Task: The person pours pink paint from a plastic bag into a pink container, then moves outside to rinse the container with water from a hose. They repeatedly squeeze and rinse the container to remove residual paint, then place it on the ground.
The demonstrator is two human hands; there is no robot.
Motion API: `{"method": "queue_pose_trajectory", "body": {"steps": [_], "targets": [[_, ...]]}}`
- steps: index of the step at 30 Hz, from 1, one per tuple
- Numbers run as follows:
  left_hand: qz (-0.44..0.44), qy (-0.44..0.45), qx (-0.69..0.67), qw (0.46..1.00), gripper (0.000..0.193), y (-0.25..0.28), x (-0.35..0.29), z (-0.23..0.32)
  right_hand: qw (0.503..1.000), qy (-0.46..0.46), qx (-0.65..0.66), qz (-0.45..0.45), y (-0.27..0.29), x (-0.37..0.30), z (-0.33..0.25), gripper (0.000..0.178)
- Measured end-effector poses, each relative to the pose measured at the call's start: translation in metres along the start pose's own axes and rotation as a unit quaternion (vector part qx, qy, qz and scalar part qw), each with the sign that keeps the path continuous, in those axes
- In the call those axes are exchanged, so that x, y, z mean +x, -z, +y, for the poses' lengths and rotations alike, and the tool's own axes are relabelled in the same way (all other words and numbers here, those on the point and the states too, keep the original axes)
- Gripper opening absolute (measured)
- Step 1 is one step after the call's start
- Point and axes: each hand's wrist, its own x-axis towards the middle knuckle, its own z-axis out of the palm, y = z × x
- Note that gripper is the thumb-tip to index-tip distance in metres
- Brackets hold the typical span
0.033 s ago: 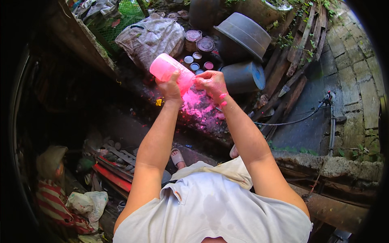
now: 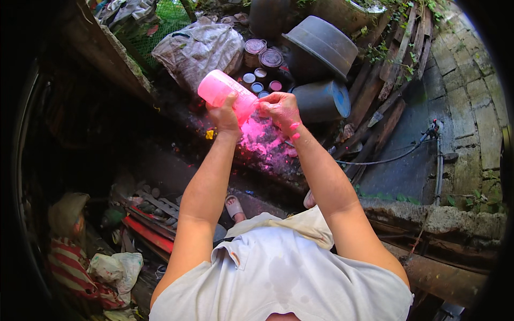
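My left hand (image 2: pixel 224 115) is wrapped round a bright pink plastic container (image 2: pixel 218 90), which lies tilted on its side with its lower right end toward my other hand. At that end my right hand (image 2: pixel 282 111) has its fingers pinched together; what they hold, if anything, is too small to make out. Pink smears mark its fingers and wrist. Below the container, pink paint or powder (image 2: pixel 263 138) is spattered over the dark ground. A small yellow scrap (image 2: pixel 210 134) shows beside my left wrist.
Beyond my hands are paint cans (image 2: pixel 271 59), several small round tubs (image 2: pixel 257 87), a whitish sack (image 2: pixel 201 51), a tilted grey basin (image 2: pixel 324 45) and a dark bucket (image 2: pixel 321 101). Planks (image 2: pixel 399 59) and a hose (image 2: pixel 385 160) lie right; red boards (image 2: pixel 149 234) lie lower left.
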Motion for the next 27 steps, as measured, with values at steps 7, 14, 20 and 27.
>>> {"method": "queue_pose_trajectory", "body": {"steps": [7, 14, 20, 27], "targets": [[-0.085, 0.045, -0.038, 0.995, 0.045, -0.007, -0.002, 0.011, 0.998, 0.018, -0.016, 0.062, 0.006, 0.006, 0.005, 0.01], [-0.099, 0.215, -0.144, 0.961, 0.048, -0.012, -0.003, 0.014, 0.919, 0.046, -0.335, 0.202, 0.033, 0.016, 0.019, 0.02], [-0.051, 0.271, -0.157, 0.948, 0.051, -0.014, 0.009, 0.007, 0.865, 0.265, -0.394, 0.161, 0.026, 0.029, 0.021, 0.017], [0.056, 0.162, -0.136, 0.976, 0.047, -0.037, -0.006, -0.007, 0.893, 0.225, -0.344, 0.186, -0.008, 0.01, -0.012, 0.016]]}}
